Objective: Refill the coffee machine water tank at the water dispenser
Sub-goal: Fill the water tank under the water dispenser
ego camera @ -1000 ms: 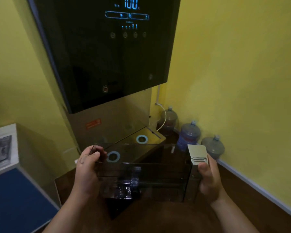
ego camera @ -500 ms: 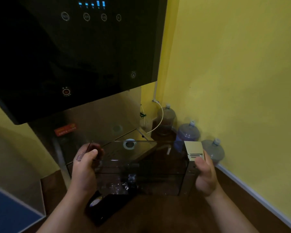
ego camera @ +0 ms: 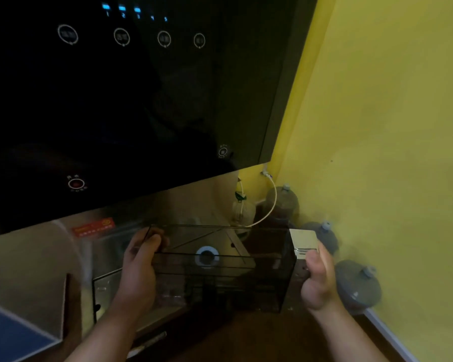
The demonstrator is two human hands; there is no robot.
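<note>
I hold a clear, dark-tinted rectangular water tank (ego camera: 259, 280) level in front of me, its open top facing up. My left hand (ego camera: 139, 267) grips its left end with the thumb over the rim. My right hand (ego camera: 318, 280) grips the right end just below a shiny silver block (ego camera: 304, 240). The water dispenser's black glass panel (ego camera: 131, 100) with lit round buttons fills the upper left. Below it lies the steel dispensing bay (ego camera: 191, 207), and a white-and-blue ring (ego camera: 206, 257) on its tray shows through the tank.
A yellow wall (ego camera: 390, 126) closes the right side. Three large water bottles (ego camera: 356, 286) stand on the floor in the corner, with a thin white hose (ego camera: 270, 205) looping above them. A red warning label (ego camera: 93, 227) sits on the bay's back. A blue surface (ego camera: 8, 335) is at lower left.
The view has closed in on the dispenser, whose panel now fills the upper left. Both hands keep the same grip, and the tank has come closer to the dispensing bay.
</note>
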